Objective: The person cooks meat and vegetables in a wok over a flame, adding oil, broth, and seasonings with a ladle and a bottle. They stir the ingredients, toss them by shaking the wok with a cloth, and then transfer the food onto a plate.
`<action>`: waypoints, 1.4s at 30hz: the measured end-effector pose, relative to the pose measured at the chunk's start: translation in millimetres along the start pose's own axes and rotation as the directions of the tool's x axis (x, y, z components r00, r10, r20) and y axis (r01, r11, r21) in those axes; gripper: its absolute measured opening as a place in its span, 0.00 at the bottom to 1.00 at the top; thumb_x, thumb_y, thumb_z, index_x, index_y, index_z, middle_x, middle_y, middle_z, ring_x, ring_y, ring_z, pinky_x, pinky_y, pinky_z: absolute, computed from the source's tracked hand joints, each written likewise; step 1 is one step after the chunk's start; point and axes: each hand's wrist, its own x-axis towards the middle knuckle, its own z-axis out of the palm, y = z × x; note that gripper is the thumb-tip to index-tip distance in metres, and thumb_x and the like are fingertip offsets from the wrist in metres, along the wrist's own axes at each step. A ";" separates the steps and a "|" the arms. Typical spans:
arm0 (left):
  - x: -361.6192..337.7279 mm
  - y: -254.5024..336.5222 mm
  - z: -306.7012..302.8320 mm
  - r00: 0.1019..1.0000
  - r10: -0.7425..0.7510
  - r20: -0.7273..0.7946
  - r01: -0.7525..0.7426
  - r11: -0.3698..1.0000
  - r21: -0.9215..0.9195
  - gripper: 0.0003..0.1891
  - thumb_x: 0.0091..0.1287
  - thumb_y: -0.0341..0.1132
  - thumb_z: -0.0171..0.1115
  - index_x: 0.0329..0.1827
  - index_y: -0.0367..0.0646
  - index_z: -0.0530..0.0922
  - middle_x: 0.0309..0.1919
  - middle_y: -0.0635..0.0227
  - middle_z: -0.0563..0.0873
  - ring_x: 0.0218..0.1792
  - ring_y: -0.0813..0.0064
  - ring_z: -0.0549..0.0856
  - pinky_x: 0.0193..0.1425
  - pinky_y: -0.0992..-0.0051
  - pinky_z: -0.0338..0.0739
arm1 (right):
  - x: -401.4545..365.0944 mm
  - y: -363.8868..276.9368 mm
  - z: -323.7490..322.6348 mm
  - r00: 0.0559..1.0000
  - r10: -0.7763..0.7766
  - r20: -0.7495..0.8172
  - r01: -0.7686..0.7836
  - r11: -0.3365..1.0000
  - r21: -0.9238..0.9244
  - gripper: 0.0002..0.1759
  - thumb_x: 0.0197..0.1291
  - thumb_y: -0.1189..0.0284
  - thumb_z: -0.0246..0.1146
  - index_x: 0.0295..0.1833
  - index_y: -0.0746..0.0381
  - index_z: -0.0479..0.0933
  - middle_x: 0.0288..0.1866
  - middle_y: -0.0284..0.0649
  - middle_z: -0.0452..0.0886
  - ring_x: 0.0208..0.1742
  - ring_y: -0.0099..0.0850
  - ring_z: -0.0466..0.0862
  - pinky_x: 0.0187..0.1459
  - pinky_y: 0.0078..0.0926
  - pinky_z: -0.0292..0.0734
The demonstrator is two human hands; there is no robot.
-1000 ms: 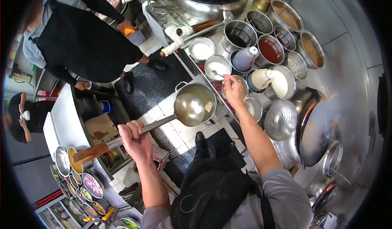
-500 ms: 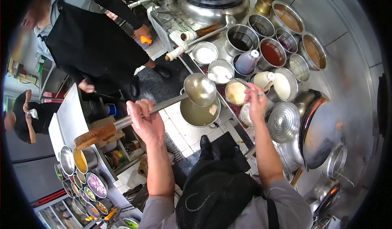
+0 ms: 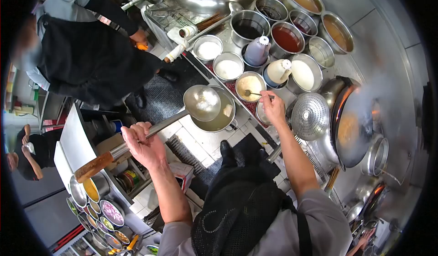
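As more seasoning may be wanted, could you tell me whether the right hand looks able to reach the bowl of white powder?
Probably yes: the right hand holds a small spoon in the bowl of beige powder right beside the bowl of white powder, and nothing covers it.

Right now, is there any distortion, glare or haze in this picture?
Head view: heavy fisheye bend with black corners; steam hazes the wok at right; glare on the ladle in the left hand; the right hand on the spoon looks sharp.
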 end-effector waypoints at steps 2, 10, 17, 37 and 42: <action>-1.1 0.6 0.3 1.000 0.005 -0.001 -0.005 1.000 -0.002 0.24 0.81 0.43 0.53 0.24 0.49 0.59 0.18 0.74 0.60 0.28 0.77 0.62 0.44 0.71 0.63 | -2.1 1.3 -0.3 1.000 0.003 0.004 -0.003 0.999 0.039 0.18 0.74 0.58 0.57 0.51 0.62 0.83 0.32 0.43 0.88 0.25 0.30 0.83 0.32 0.29 0.78; -11.8 -1.1 17.2 0.998 0.001 0.069 -0.001 1.000 -0.001 0.22 0.82 0.44 0.51 0.25 0.49 0.62 0.19 0.74 0.61 0.28 0.77 0.63 0.46 0.70 0.64 | -20.0 -1.8 -24.1 0.994 0.096 0.047 -0.106 0.813 0.572 0.18 0.75 0.64 0.58 0.55 0.69 0.79 0.33 0.38 0.81 0.25 0.20 0.75 0.24 0.19 0.72; -28.0 4.4 49.1 0.991 -0.054 0.123 0.065 0.994 -0.084 0.24 0.81 0.45 0.51 0.24 0.50 0.58 0.18 0.76 0.60 0.27 0.78 0.63 0.40 0.72 0.61 | -50.2 -26.5 -99.4 0.993 0.063 -0.103 -0.006 0.878 0.479 0.19 0.76 0.63 0.57 0.54 0.70 0.79 0.32 0.37 0.81 0.24 0.18 0.75 0.23 0.19 0.71; -49.9 18.7 44.4 0.973 -0.068 0.222 0.088 0.993 -0.081 0.25 0.82 0.44 0.49 0.22 0.48 0.61 0.19 0.75 0.61 0.27 0.78 0.63 0.43 0.71 0.63 | -59.5 35.0 -90.2 0.966 0.246 0.085 -0.256 0.839 0.480 0.16 0.74 0.65 0.58 0.53 0.67 0.81 0.32 0.34 0.81 0.23 0.17 0.73 0.22 0.17 0.69; -51.5 13.8 50.1 0.960 -0.065 0.272 0.091 0.992 -0.084 0.24 0.82 0.44 0.49 0.22 0.48 0.61 0.19 0.75 0.61 0.28 0.77 0.63 0.44 0.71 0.63 | -72.3 41.4 -115.7 0.967 0.249 0.044 -0.223 0.756 0.616 0.18 0.74 0.63 0.60 0.54 0.68 0.80 0.33 0.36 0.81 0.24 0.18 0.73 0.22 0.18 0.68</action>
